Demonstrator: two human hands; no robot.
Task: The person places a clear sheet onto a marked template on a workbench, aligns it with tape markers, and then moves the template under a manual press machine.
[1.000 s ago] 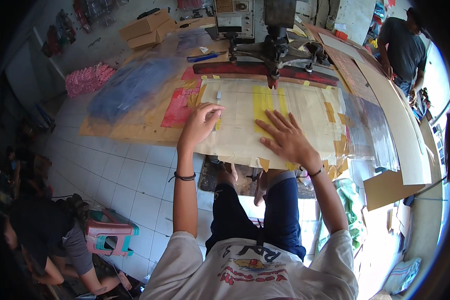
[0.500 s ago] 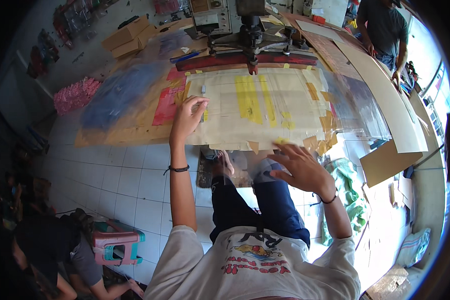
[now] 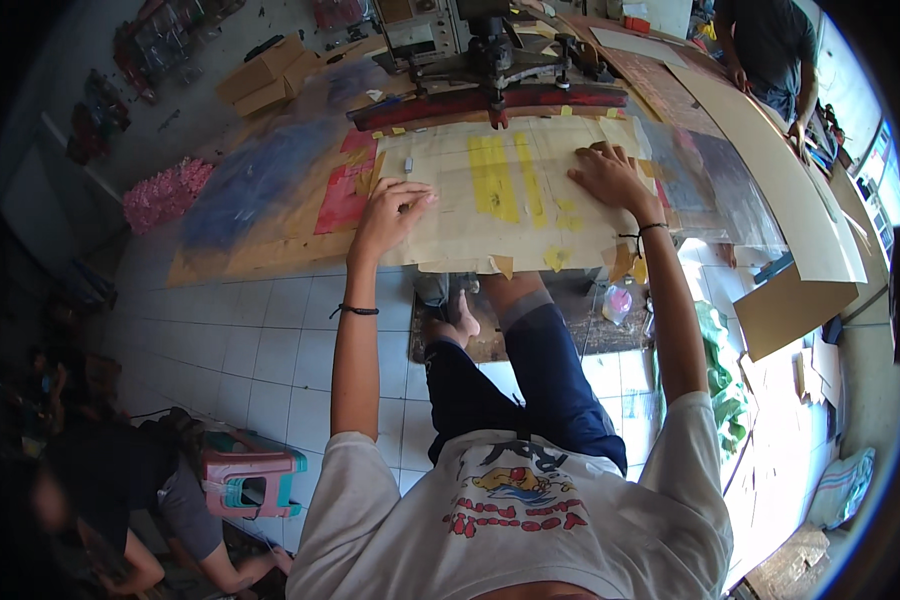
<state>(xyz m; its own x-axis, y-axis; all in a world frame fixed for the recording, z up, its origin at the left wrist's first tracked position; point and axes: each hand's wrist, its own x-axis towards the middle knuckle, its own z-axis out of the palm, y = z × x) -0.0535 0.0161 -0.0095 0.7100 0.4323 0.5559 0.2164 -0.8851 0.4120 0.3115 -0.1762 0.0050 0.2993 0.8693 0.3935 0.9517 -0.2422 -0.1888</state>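
A pale sheet (image 3: 450, 240) lies flat on the work surface before me, with yellow strips (image 3: 493, 178) and tan tape patches on it. My left hand (image 3: 390, 218) rests at its left side, fingers bent and thumb drawn in toward them. Whatever they pinch, if anything, is hidden. On the sheet's right half lies my right hand (image 3: 615, 183), palm down, fingers spread and holding nothing. Just beyond my left hand is a small grey piece (image 3: 408, 164). A long red bar (image 3: 560, 106) of a press spans the sheet's far edge.
Pink-red film (image 3: 342, 195) and blue clear plastic (image 3: 255, 190) lie to the left. Large cardboard sheets (image 3: 770, 170) cover the right, where a person (image 3: 770, 55) stands. Another person (image 3: 120, 490) crouches lower left beside a pink-and-green stool (image 3: 255, 480). Cardboard boxes (image 3: 268, 78) stand at far left.
My right hand has moved from the near edge, up and forward onto the sheet's right half. My left hand has stayed at the left side, its fingers now lower against the sheet.
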